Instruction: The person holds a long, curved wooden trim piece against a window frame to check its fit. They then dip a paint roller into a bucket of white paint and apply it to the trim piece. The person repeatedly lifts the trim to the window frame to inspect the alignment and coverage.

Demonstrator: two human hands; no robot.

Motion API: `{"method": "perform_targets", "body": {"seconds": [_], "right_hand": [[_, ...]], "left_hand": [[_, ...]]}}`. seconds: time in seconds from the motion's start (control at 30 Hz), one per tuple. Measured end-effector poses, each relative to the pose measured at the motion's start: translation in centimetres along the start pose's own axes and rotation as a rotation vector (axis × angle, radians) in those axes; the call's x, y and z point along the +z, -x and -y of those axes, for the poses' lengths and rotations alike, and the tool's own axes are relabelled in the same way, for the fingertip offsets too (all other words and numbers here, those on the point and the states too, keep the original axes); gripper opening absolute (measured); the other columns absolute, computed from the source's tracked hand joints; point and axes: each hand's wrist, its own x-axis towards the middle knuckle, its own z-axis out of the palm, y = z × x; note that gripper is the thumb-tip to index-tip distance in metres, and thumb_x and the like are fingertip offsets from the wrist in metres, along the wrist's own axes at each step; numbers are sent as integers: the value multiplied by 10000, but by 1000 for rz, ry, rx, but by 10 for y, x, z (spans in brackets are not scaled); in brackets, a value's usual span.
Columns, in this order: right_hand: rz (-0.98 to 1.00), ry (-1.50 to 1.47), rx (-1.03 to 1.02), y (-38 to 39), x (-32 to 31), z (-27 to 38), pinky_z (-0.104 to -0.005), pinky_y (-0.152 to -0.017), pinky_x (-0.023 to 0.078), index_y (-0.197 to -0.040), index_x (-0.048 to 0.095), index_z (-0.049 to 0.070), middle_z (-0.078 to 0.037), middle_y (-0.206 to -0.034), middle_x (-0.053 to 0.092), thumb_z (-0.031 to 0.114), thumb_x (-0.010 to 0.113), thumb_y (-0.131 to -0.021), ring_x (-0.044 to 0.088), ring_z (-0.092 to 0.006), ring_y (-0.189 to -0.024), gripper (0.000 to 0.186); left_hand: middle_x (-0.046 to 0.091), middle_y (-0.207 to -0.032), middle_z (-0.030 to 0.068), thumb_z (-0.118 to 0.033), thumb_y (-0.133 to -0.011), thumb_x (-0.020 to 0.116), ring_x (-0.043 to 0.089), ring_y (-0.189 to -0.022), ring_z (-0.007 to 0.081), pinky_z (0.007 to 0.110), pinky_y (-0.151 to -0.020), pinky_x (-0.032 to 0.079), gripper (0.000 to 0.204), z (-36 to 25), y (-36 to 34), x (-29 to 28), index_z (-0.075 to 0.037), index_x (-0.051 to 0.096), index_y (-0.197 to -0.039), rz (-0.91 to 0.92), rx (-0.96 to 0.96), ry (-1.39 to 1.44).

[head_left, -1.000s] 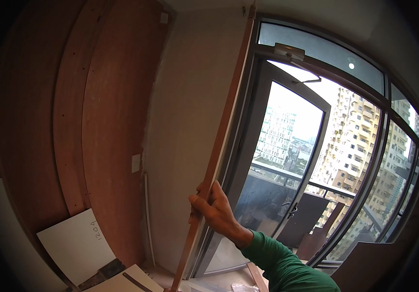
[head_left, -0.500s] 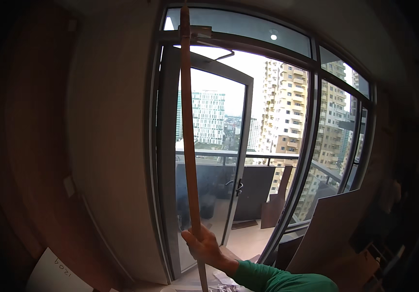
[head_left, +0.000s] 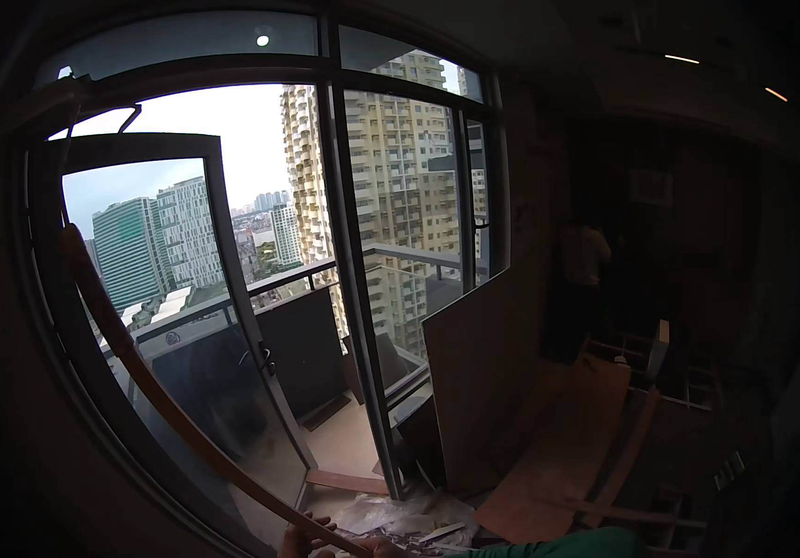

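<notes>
A long, narrow reddish-brown wooden strip [head_left: 172,411] slants from the upper left down to the lower edge, in front of the open glass door [head_left: 163,279]. At its lower part, my left hand [head_left: 300,537] has its fingers curled round the strip. Close beside it, my right hand [head_left: 383,547] grips the lower end; the frame edge cuts off most of this hand. The green sleeve [head_left: 567,543] of my right arm crosses the bottom. Dimness hides the strip's upper end.
Clear plastic sheeting and scraps [head_left: 409,516] lie by the doorway. A large board [head_left: 465,372] leans against the window wall. Brown panels [head_left: 558,446] and strips lie on the right, near a floor frame [head_left: 688,381]. Another person [head_left: 586,256] stands in the dark background.
The view has swung to the right. The strip, upright before in my right hand alone, now slants to the left. My left hand has come onto it.
</notes>
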Motion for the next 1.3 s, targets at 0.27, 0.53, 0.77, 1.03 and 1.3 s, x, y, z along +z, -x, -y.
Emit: {"method": "perform_targets", "body": {"seconds": [0.27, 0.53, 0.77, 1.03, 1.3], "right_hand": [[-194, 422, 102, 77, -94, -109, -297, -600, 455, -965, 681, 31, -16, -716, 585, 302, 752, -940, 555, -149, -659, 281], [-335, 289, 406, 154, -130, -49, -304, -776, 484, -1153, 724, 52, -37, -909, 676, 357, 735, -971, 601, -121, -859, 355], [-628, 528, 539, 215, -142, -60, -416, -628, 495, -872, 691, 13, -159, -691, 632, 353, 710, -920, 608, -258, -619, 344], [-635, 505, 891, 314, -144, -45, -392, -589, 453, -725, 676, -11, -106, -598, 593, 329, 733, -900, 578, -201, -577, 387], [-512, 577, 1375, 387, -148, -35, -436, -738, 510, -873, 707, -79, -220, -855, 725, 352, 748, -849, 694, -308, -814, 434]], "left_hand": [[622, -1281, 188, -72, -1074, 492, 648, -1177, 282, 404, -1029, 507, 356, -1, -80, 76, 25, 384, -1399, 62, 28, 195], [752, -994, 159, -180, -936, 746, 746, -832, 268, 382, -763, 590, 287, 64, -104, 163, 29, 622, -1088, 176, 70, 10], [744, -827, 179, -242, -963, 725, 732, -708, 326, 393, -633, 569, 257, 91, -104, 179, 13, 716, -989, 436, 66, -285], [746, -838, 186, -380, -1030, 564, 723, -753, 324, 424, -719, 553, 439, 251, -9, 112, -9, 766, -910, 436, -559, -429], [728, -1083, 247, -287, -956, 621, 696, -1031, 408, 478, -924, 540, 354, 339, 141, 78, 15, 729, -1105, 188, -909, -479]]}}
